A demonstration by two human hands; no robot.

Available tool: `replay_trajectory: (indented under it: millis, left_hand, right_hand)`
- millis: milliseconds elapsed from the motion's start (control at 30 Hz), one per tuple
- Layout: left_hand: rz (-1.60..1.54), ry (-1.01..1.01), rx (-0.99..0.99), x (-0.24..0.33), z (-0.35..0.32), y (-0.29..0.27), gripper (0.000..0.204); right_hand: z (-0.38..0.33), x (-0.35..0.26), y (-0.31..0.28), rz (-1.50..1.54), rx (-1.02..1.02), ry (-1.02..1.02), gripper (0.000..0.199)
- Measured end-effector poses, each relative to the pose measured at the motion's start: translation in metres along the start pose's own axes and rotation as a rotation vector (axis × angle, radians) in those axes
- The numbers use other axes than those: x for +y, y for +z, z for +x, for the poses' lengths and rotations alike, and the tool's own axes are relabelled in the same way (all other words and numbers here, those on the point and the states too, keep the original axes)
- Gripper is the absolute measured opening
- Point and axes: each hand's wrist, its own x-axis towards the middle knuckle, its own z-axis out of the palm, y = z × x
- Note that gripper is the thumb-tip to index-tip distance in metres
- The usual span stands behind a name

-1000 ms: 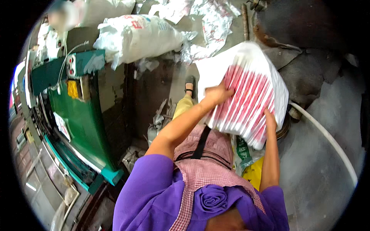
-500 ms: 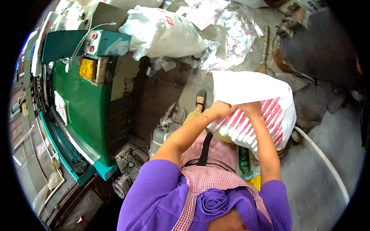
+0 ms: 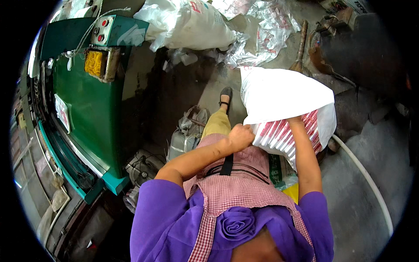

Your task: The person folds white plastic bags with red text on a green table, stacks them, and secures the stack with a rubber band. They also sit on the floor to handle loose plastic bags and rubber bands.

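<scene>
White bag point(image 3: 286, 94) in front of the person, right of the shoe point(image 3: 226, 94), open side facing them; stack of red-and-white packets point(image 3: 273, 134) showing under its flap. Left hand point(image 3: 241, 137) curled closed at the bag's near left corner, looks to be pinching the edge. Right hand point(image 3: 296, 121) reaches in under the flap, over the packets; fingers hidden, so can't tell from here how open or what it has. Green machine point(image 3: 89, 118) off left, big white sack point(image 3: 196, 26) beyond, pale hose point(image 3: 366, 174) curving at right.
</scene>
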Motion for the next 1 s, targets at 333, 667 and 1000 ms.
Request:
replay_trajectory:
  millis: [333,667,1000]
  left_hand:
    - [0.044,-0.216,0.143,0.013,-0.005,0.028,0.01]
    - [0.064,0.184,0.036,0.045,-0.021,-0.105,0.005]
    - [0.088,0.849,0.049,0.169,0.106,0.003,0.033]
  right_hand:
    - [-0.066,-0.087,-0.032,-0.019,-0.017,-0.432,0.063]
    - [-0.045,-0.103,-0.027,0.018,-0.022,-0.269,0.043]
    - [-0.239,0.143,0.011,1.008,0.697,0.879,0.036]
